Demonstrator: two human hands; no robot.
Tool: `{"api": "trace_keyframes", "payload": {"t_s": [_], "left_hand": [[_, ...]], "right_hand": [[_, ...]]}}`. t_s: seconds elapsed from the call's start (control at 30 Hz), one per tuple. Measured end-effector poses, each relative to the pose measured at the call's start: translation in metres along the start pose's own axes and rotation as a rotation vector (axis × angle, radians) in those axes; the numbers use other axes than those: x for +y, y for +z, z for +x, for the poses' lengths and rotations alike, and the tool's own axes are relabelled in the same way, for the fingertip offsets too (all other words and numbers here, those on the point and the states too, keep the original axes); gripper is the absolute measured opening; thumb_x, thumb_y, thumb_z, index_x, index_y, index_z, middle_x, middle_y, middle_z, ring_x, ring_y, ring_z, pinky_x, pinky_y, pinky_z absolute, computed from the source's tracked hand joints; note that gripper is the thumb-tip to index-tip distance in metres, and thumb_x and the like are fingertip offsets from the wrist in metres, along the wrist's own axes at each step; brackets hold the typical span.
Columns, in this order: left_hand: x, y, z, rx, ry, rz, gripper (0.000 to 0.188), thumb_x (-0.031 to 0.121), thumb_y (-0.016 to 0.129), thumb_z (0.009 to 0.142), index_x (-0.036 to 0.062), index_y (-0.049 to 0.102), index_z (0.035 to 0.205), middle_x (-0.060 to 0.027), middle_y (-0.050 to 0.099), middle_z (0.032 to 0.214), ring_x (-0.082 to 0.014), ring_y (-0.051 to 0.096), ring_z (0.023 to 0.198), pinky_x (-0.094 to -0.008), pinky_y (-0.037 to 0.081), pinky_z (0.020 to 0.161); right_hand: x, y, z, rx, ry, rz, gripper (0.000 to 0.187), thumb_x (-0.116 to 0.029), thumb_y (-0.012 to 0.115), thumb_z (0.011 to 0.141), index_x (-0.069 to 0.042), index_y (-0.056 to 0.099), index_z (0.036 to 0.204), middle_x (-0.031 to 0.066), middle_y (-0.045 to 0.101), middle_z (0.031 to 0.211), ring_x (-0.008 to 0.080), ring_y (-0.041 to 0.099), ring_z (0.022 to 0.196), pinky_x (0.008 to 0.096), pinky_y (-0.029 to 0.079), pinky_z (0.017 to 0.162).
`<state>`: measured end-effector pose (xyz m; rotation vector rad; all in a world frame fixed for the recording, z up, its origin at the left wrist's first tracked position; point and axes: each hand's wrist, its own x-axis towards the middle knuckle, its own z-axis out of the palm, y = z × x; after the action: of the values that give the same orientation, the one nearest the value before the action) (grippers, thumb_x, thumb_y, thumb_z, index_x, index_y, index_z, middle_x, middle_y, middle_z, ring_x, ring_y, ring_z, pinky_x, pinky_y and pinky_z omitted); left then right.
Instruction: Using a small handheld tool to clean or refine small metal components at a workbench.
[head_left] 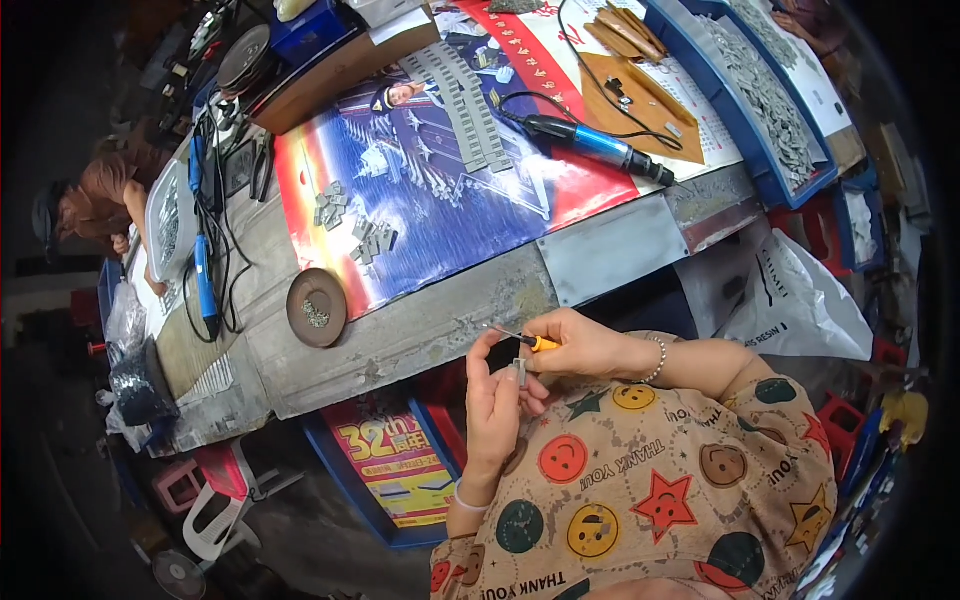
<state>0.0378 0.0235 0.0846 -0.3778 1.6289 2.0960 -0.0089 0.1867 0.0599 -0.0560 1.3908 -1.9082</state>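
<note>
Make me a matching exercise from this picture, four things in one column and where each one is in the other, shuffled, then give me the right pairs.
Things
1. Slim tool with yellow-orange handle
2. Round, shallow brown dish
3. Blue-and-black cylindrical power tool
4. Small grey rectangular metal-looking piece

Places
A. On the worktop, beside the poster's corner
B. Between the left hand's fingers
C. Gripped in the right hand
D. Lying across the poster's red part

Pairs: 1-C, 2-A, 3-D, 4-B
</note>
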Motion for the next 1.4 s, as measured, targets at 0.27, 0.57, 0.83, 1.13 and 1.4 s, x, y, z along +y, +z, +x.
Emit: {"api": "trace_keyframes", "payload": {"t_s": [0.27, 0.57, 0.83, 1.13, 1.4], "left_hand": [[-0.01, -0.01, 0.004, 0.018, 0.08, 0.113, 0.042, 0.008, 0.042, 0.096, 0.0012, 0.027, 0.135, -0.004, 0.059, 0.07, -0.006, 0.052, 0.058, -0.018, 0.043, 0.054], [-0.01, -0.009, 0.0, 0.036, 0.115, 0.09, 0.043, 0.008, 0.039, 0.096, 0.002, 0.025, 0.137, -0.0049, 0.059, 0.074, -0.0063, 0.053, 0.061, -0.0178, 0.044, 0.057], [-0.02, -0.025, -0.008, 0.044, 0.111, -0.08, 0.046, 0.007, 0.044, 0.095, 0.0031, 0.026, 0.137, -0.004, 0.058, 0.072, -0.0063, 0.054, 0.061, -0.0188, 0.046, 0.057], [-0.053, -0.113, -0.053, 0.487, 0.158, -0.004, 0.031, 0.006, 0.043, 0.096, 0.0035, 0.049, 0.127, -0.0056, 0.063, 0.082, -0.0072, 0.057, 0.068, -0.0209, 0.05, 0.065], [-0.103, -0.191, -0.076, 0.878, 0.086, 1.29, 0.036, 0.014, 0.056, 0.088, -0.0018, 0.053, 0.12, -0.0231, 0.059, 0.109, -0.0391, 0.06, 0.092, -0.0441, 0.05, 0.076]], "right_hand": [[-0.005, 0.006, 0.0, 0.059, 0.103, 0.072, 0.007, -0.008, 0.062, 0.084, -0.006, 0.056, 0.081, -0.0063, 0.048, 0.064, 0.0004, 0.037, 0.049, 0.0185, 0.027, 0.044], [0.0, 0.008, 0.005, 0.048, 0.101, -0.014, 0.006, -0.01, 0.06, 0.084, -0.004, 0.057, 0.082, -0.0045, 0.053, 0.071, 0.0007, 0.043, 0.058, 0.0181, 0.032, 0.05], [-0.016, 0.025, 0.012, 0.001, 0.27, 0.027, 0.009, -0.011, 0.06, 0.087, -0.004, 0.057, 0.083, -0.0033, 0.054, 0.069, 0.0016, 0.045, 0.059, 0.0176, 0.034, 0.051], [-0.013, 0.044, 0.043, -0.088, 0.35, -0.092, 0.011, -0.014, 0.059, 0.089, -0.003, 0.06, 0.088, -0.0026, 0.051, 0.062, 0.0014, 0.041, 0.051, 0.0177, 0.032, 0.046], [-0.015, 0.051, 0.052, -0.161, 0.233, -0.193, 0.014, -0.017, 0.061, 0.09, -0.003, 0.06, 0.088, -0.0043, 0.05, 0.063, 0.0016, 0.039, 0.051, 0.0192, 0.03, 0.044]]}}
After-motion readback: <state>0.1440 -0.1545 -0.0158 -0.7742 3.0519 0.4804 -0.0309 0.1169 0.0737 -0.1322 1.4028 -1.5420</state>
